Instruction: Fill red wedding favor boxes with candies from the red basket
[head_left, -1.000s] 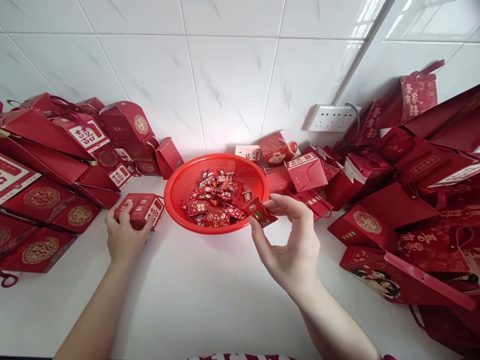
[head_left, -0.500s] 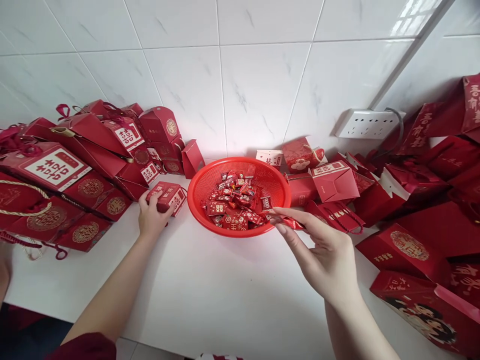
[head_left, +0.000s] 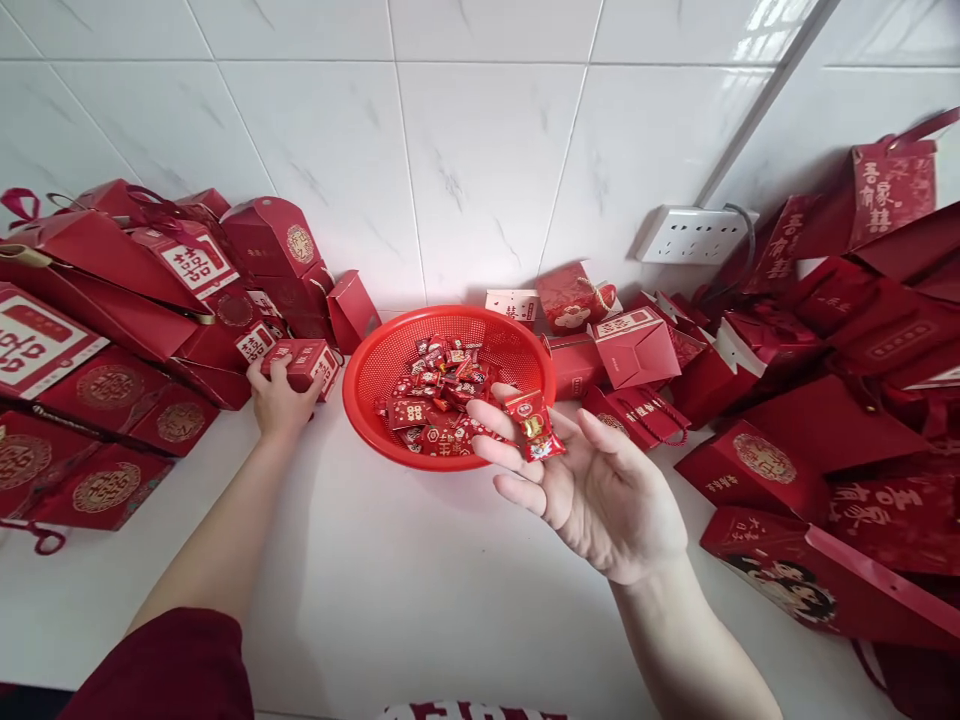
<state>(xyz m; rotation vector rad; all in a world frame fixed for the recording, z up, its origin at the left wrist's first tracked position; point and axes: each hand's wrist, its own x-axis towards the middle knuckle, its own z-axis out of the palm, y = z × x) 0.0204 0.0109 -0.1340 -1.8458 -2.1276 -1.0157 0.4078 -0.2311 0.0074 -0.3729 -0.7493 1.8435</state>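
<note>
My left hand [head_left: 283,402] is closed around the near side of a small red gift box [head_left: 306,362] that rests on the table, left of the basket. Above the basket's front right rim, my right hand [head_left: 592,480] is turned palm up with its fingers loosely spread. A red wrapped candy [head_left: 534,428] with gold and white print lies across those fingers. The red plastic basket [head_left: 360,420] has a perforated wall. Inside it is a heap of small red wrapped candies [head_left: 442,385] and flat red packets [head_left: 411,413].
Stacked red gift boxes [head_left: 105,385] fill the left side. More red boxes and bags [head_left: 757,460] crowd the right side of the white table [head_left: 420,580]. Behind stands a tiled wall [head_left: 480,170], with a white power strip [head_left: 694,235] on the right.
My right hand has turned from a downward pinch to palm up, showing the candy on its fingers. My left hand stays on the small box. The view has shifted somewhat to the right.
</note>
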